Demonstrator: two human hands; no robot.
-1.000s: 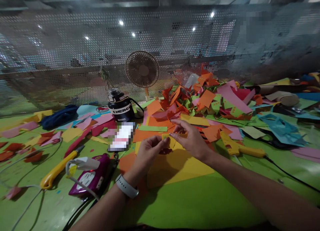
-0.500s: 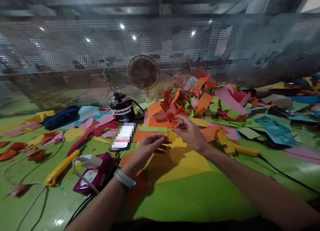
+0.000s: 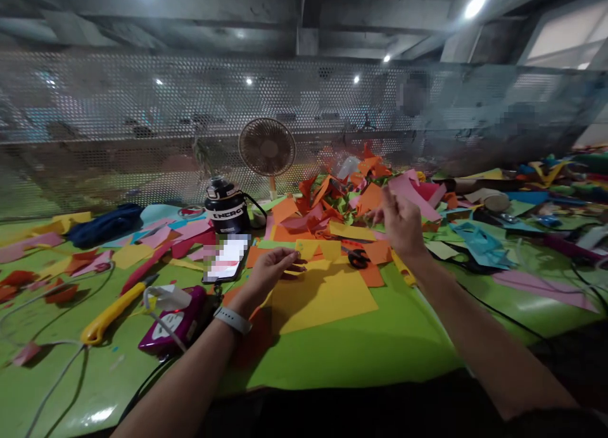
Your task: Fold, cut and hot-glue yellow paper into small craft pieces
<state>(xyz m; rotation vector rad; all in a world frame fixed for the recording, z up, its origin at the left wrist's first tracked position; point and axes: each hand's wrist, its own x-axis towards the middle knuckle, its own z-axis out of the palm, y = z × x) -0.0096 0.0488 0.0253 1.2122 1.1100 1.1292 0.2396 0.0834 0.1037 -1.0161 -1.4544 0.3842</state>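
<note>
My left hand is closed in a pinch over the yellow sheet, with a small yellow piece of paper at its fingertips. My right hand is raised in front of the heap of coloured paper scraps. Its fingers are partly bent and apart, slightly blurred, and I see nothing in them. Black-handled scissors lie between the hands on the paper. Beneath my right wrist is a yellow glue gun, partly covered by the forearm.
A phone, a black bottle and a small fan stand or lie beyond my left hand. Left of my wrist are a purple power socket with cables and a yellow-handled tool. A perforated metal screen closes off the back.
My right hand has moved right and up, away from my left hand, uncovering the scissors. My left hand stays near the yellow sheet. The whole view has tilted up and shifted a little right.
</note>
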